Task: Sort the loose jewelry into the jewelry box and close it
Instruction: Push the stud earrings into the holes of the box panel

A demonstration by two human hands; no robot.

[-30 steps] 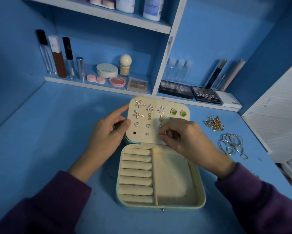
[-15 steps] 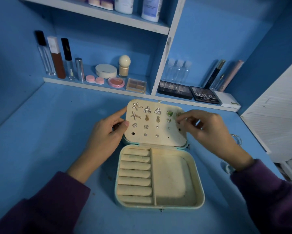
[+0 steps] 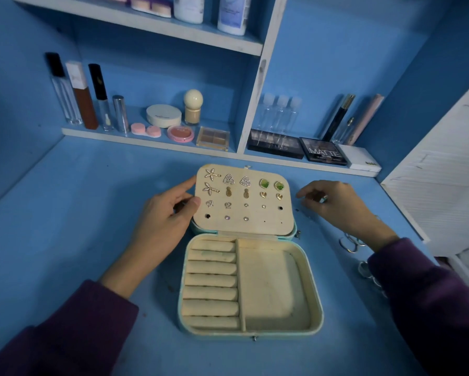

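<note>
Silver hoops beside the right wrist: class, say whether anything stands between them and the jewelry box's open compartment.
Nothing visible does. The silver hoops lie right of the jewelry box, with only bare table between them and its large compartment. The forearm of the right hand covers part of them.

Right hand [image 3: 333, 204] left the lid [image 3: 271, 226], moving rightward.

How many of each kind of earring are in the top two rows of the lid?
Starfish earrings: 2
Triangle earrings: 2
Green earrings: 2
Pineapple earrings: 2
Heart earrings: 2
Total: 10
</note>
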